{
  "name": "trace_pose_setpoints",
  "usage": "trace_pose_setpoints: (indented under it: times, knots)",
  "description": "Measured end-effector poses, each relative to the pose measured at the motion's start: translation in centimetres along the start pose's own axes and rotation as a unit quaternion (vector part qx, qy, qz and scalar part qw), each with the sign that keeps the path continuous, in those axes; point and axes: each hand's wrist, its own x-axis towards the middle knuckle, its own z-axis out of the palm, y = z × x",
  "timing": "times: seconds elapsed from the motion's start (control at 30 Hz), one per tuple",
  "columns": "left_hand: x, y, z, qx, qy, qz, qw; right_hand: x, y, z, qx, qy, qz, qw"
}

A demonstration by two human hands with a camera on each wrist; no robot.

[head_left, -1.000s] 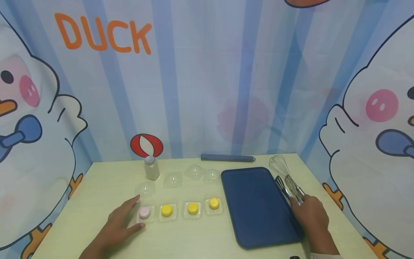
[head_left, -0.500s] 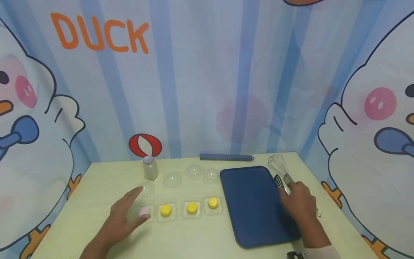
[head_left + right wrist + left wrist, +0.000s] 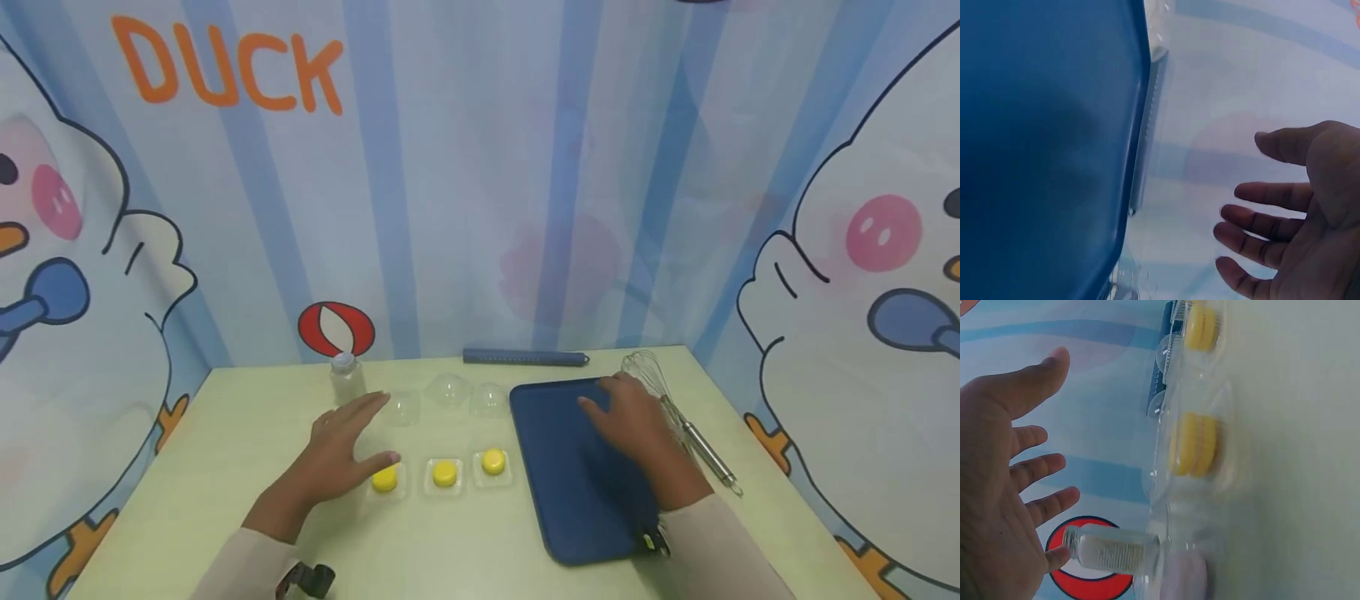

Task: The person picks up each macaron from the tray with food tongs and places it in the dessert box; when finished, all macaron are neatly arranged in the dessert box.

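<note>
My left hand (image 3: pixel 337 454) hovers with spread fingers over the left end of a row of macarons, holding nothing. A yellow macaron (image 3: pixel 385 478) lies just below its thumb. Two more, a yellow macaron (image 3: pixel 445 473) and another yellow macaron (image 3: pixel 492 462), sit to the right on small clear plastic bases. The pale pink macaron (image 3: pixel 1184 578) shows in the left wrist view but is hidden behind the hand in the head view. Above the upper part of a dark blue tray (image 3: pixel 570 508) is my right hand (image 3: pixel 637 421), its fingers extended and holding nothing.
Clear domed lids (image 3: pixel 448 390) stand behind the macarons. A small glass jar (image 3: pixel 347 383) is at the back left. A blue rod (image 3: pixel 525 357) lies along the back edge. Right of the tray lies a whisk (image 3: pixel 701 442); other utensils there are mostly covered by my right arm.
My right hand has left the utensils beside the tray and moved left and back over the tray. My left hand has moved right, now covering the pink macaron from the head view.
</note>
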Motion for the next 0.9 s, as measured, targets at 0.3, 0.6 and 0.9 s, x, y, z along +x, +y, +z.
trace_pose_setpoints:
  times: [0.3,0.6,0.9]
  knots:
    - [4.9,0.1,1.3,0.03,-0.112,-0.051,0.992,3.3,-2.0,2.1,0.023,-0.082,-0.059,0.9946]
    - [8.4,0.4,2.5,0.014,-0.141,-0.052,0.9885,6.5,-4.0,3.7,0.019,-0.164,-0.076,0.9834]
    - [11.7,0.9,3.6,0.001,-0.155,-0.069,0.9854,9.5,-4.4,5.9,0.058,-0.254,-0.018,0.9652]
